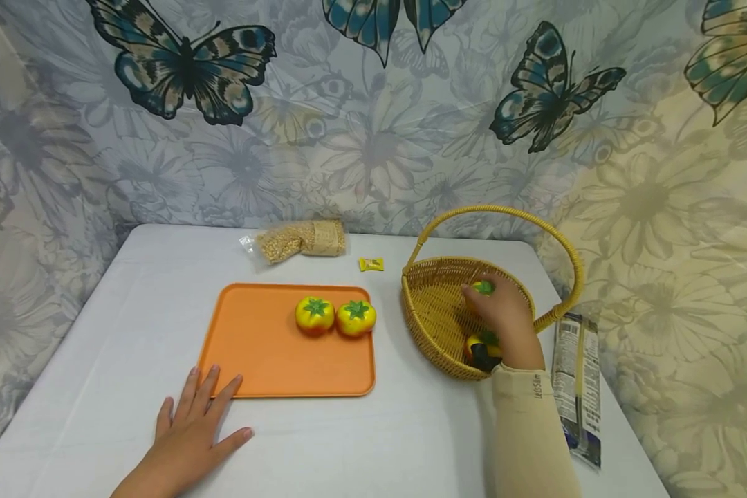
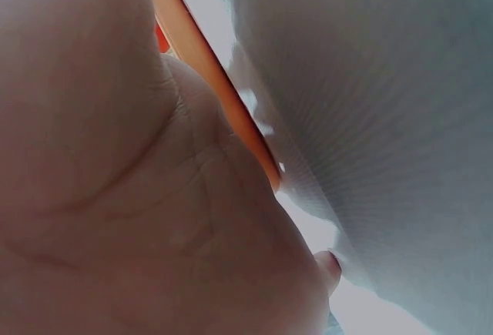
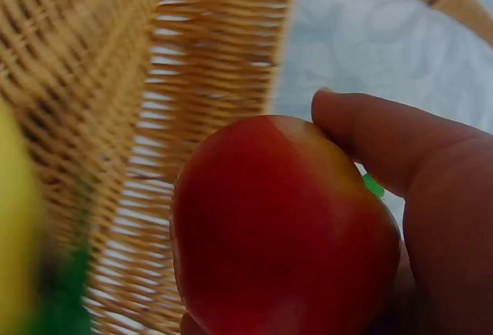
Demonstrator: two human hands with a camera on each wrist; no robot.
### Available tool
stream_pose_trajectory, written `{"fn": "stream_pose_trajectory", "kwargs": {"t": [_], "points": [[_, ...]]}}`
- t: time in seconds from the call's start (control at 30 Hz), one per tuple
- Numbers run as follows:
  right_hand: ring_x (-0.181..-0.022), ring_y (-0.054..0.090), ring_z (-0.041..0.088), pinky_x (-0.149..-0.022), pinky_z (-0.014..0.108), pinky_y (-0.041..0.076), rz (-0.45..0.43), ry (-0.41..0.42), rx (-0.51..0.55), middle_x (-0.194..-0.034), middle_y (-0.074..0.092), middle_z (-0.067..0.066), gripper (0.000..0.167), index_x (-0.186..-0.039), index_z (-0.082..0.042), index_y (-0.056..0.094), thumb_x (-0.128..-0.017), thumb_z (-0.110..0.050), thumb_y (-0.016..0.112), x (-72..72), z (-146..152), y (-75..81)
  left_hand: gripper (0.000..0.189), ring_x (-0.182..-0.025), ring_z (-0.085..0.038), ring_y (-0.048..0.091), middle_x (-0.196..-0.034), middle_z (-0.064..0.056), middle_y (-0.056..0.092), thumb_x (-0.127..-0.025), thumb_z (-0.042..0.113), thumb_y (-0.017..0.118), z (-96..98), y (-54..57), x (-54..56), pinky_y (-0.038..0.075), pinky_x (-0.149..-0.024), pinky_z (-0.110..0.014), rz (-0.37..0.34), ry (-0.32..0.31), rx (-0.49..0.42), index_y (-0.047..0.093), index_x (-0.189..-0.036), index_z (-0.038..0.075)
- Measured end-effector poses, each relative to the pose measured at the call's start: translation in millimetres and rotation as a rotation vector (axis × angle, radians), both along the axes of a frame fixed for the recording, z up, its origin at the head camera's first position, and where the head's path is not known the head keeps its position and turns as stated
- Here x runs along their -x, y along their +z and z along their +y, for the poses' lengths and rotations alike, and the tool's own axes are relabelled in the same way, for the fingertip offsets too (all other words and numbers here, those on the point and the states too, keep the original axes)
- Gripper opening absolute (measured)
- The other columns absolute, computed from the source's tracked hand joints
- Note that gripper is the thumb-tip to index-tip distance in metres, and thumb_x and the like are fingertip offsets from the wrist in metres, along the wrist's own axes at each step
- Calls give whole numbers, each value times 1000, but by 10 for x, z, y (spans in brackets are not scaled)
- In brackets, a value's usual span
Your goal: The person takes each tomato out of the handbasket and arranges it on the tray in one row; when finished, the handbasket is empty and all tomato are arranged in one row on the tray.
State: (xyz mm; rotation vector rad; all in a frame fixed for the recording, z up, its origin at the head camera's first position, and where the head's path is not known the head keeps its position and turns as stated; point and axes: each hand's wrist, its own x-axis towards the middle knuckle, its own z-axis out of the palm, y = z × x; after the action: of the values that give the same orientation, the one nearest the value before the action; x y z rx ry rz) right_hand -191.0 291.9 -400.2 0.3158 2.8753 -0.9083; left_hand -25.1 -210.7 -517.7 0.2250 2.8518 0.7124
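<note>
My right hand [image 1: 507, 304] reaches into the wicker basket [image 1: 432, 325] and grips a persimmon [image 3: 285, 227], yellow and red with a green leafy top. In the right wrist view its red underside faces the camera, with a thumb along one side. Another persimmon [image 1: 473, 344] lies lower in the basket, partly covered by a dark object and my wrist. Two more persimmons [image 1: 315, 316] sit side by side on the orange tray [image 1: 268, 366], at its right. My left hand [image 1: 189, 432] lies with spread fingers, fingertips on the tray's near left corner; its palm fills much of the left wrist view.
At the back of the white table [image 1: 398, 443] lies a clear bag of beige grains [image 1: 299, 241]. Beside it is a small yellow packet [image 1: 371, 264]. A flat printed package [image 1: 577, 387] lies right of the basket. The basket's tall handle [image 1: 494, 209] arches above it.
</note>
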Motion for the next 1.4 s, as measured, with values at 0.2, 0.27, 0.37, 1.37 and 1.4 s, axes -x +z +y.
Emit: {"fn": "stream_pose_trajectory", "kwargs": {"t": [0.2, 0.27, 0.37, 1.37, 1.4], "points": [[-138, 45, 52, -103, 66, 45, 59, 26, 41, -163, 37, 29, 80, -160, -4, 44, -103, -57, 62, -107, -159, 235, 96, -158, -46, -17, -174, -27, 8, -95, 73, 62, -33, 28, -11, -1, -107, -86, 3, 4, -3, 36, -166, 13], [-135, 48, 51, -100, 65, 48, 75, 37, 44, -162, 39, 28, 80, -160, -6, 45, -102, -59, 63, -131, -238, 299, 95, -158, -46, -17, -174, -27, 8, -95, 72, 62, -42, 25, -14, -1, -107, -86, 2, 5, -2, 36, -166, 13], [-128, 53, 46, -96, 60, 51, 100, 63, 50, -158, 45, 25, 79, -159, -8, 48, -101, -60, 65, -155, -388, 383, 96, -158, -45, -19, -174, -27, 8, -95, 73, 62, -52, 15, -16, -2, -107, -86, -5, 8, 4, 36, -166, 14], [-137, 54, 23, -111, 43, 47, 143, 633, 148, -152, 56, 5, 61, -148, -18, 62, -98, -50, 75, 452, -2649, -80, 101, -158, -46, -17, -174, -26, 8, -92, 81, 57, -59, -37, 34, -4, -108, -86, -4, 0, -18, 37, -166, 16], [-135, 55, 23, -109, 42, 48, 151, 641, 138, -151, 57, 4, 62, -148, -17, 61, -98, -51, 75, 462, -2690, -114, 100, -158, -46, -17, -174, -26, 8, -92, 81, 57, -57, -38, 34, -4, -108, -86, -5, -2, -21, 37, -166, 16]]}}
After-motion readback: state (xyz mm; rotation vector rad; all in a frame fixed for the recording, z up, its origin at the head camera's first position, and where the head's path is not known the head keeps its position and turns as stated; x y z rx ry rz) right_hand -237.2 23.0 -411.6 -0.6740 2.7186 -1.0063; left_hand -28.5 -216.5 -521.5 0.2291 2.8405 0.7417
